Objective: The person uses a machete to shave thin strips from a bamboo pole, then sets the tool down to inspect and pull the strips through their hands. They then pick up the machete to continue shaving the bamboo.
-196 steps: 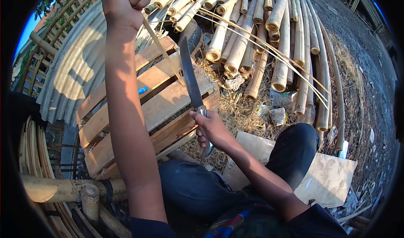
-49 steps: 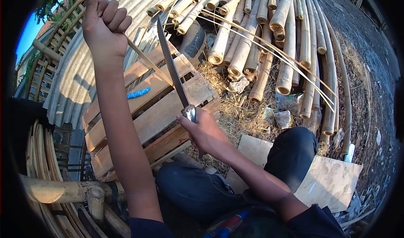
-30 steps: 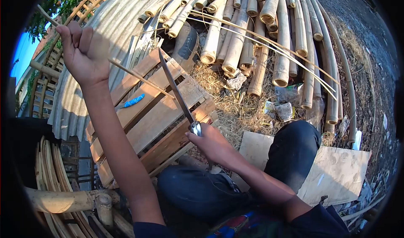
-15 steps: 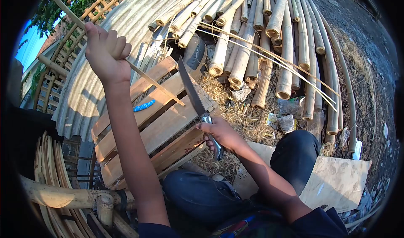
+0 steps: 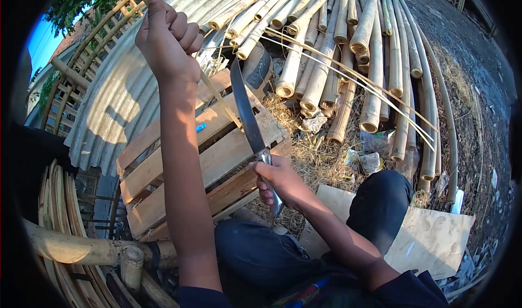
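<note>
My left hand is raised at the upper left, its fingers wrapped round a thin bamboo strip. The strip slants down to the right, its lower end over a wooden slatted crate and close to the blade. Low in the middle, my right hand grips the handle of a large knife. Its dark blade points upward, tilted a little left, in front of the crate's right part. A small blue object lies on the slats, partly hidden by my left forearm.
Many bamboo poles lie fanned out beyond the crate, with loose thin strips across them. Corrugated sheeting stands at left. Split bamboo and a thick bamboo rail are at lower left. A flat board lies by my knee.
My left hand has moved right and up with the bamboo strip, and its forearm now covers more of the blue object. The knife has turned slightly more upright.
</note>
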Motion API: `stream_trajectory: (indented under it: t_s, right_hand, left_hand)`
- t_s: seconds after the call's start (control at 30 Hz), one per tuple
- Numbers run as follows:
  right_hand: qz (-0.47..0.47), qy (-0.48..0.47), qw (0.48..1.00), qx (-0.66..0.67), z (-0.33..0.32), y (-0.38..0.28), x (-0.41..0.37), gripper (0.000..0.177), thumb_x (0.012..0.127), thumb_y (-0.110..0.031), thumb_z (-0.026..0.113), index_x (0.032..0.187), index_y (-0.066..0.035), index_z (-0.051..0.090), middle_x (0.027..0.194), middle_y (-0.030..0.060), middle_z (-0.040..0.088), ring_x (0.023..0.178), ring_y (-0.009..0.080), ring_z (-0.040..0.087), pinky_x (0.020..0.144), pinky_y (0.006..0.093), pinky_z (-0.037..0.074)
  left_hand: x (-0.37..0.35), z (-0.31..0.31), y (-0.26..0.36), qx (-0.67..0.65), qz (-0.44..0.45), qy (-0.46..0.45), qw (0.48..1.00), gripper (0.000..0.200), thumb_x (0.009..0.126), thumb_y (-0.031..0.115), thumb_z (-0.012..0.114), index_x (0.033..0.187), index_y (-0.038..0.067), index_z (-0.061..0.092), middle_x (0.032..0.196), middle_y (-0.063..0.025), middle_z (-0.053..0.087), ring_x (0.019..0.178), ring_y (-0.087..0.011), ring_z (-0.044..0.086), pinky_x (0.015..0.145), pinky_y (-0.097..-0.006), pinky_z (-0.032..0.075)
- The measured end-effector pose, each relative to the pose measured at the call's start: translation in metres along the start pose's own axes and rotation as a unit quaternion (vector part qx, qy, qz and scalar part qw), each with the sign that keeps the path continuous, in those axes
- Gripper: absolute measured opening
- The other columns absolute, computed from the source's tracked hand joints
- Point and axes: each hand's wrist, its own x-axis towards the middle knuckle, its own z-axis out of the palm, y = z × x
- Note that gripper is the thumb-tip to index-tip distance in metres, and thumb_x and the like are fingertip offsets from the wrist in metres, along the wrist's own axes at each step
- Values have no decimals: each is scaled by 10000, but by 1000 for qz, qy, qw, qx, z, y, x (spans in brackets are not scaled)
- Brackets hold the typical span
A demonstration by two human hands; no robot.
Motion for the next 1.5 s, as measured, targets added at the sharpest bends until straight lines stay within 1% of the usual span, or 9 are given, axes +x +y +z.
stream_trajectory:
  t_s: [0.27,0.4,0.63,0.83,0.87,0.93,1.07,1.4,1.5]
  right_hand:
    - [-67,56,981,-175,36,-41,-10,200,937,-165,554,850,-9,465,583,40,509,438,133,512,393,295,427]
    - [-173,66,917,-353,29,-33,0,329,891,-214,589,901,109,523,762,265,620,708,380,647,665,447,500]
    - [49,93,905,-411,17,-35,-31,368,894,-230,591,925,132,534,857,355,606,867,456,631,757,483,479]
    - [-188,89,876,-435,39,-57,-13,342,901,-178,593,931,155,525,827,346,610,842,501,604,735,495,474]
    - [-183,89,878,-434,35,-50,-12,342,901,-178,593,931,155,525,827,346,610,842,501,604,735,495,474]
    - [-161,95,875,-447,18,-26,-8,299,935,-202,560,827,70,502,562,97,549,478,172,572,449,345,453]
    - [27,92,935,-342,-4,-5,-21,305,930,-228,561,829,56,507,557,71,540,453,156,561,418,324,437]
    - [-191,94,885,-415,20,-19,-13,280,910,-169,530,843,103,522,570,160,586,468,253,610,457,381,486]
    - [29,100,921,-374,5,-4,-27,379,923,-301,550,890,75,513,570,103,565,484,193,599,462,346,487]
  left_hand:
    - [-3,6,3,25,-18,13,999,490,985,455,516,653,159,311,531,72,178,424,-50,111,394,-248,96]
    - [0,0,6,20,-27,27,999,477,987,450,510,656,165,320,534,74,173,423,-51,117,398,-247,103]
    - [3,0,3,22,-33,27,999,471,994,439,501,657,164,320,533,75,168,426,-54,106,400,-247,103]
    - [7,7,-3,36,-25,1,999,475,998,426,501,651,159,316,536,72,164,435,-54,107,406,-250,102]
    - [8,2,-2,38,-28,4,999,475,998,426,501,651,159,316,536,72,164,435,-54,107,406,-250,102]
    - [10,-6,1,19,-34,25,999,471,1000,423,496,652,159,322,536,72,167,433,-56,108,409,-252,107]
    - [11,-15,4,1,-39,-7,999,457,1012,413,469,661,155,332,537,70,173,432,-55,113,412,-248,119]
    - [13,-30,9,-48,-54,-112,991,431,1010,371,488,674,147,340,550,72,191,436,-50,126,413,-239,123]
    - [11,-24,8,-29,-45,-80,995,430,1004,363,505,669,147,346,545,70,188,446,-54,128,424,-244,122]
